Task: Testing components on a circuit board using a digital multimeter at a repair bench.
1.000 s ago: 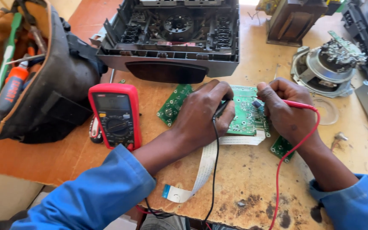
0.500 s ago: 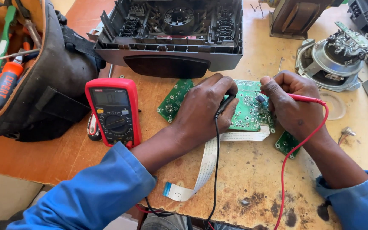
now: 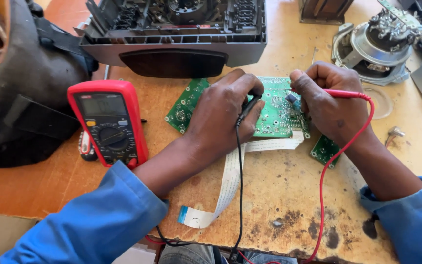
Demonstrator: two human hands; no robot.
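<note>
Multimeter (image 3: 109, 123) left of circuit board (image 3: 277, 110)

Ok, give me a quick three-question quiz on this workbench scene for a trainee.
1. True or false: the left hand holds the red probe.
2. Which thing lies to the left of the green circuit board? A) speaker B) multimeter C) kettle
3. Fill in: the white ribbon cable runs from the board toward the table's ____ edge.

Key:
1. False; it holds the black probe, and the right hand holds the red probe.
2. B, the multimeter.
3. Near.
</note>
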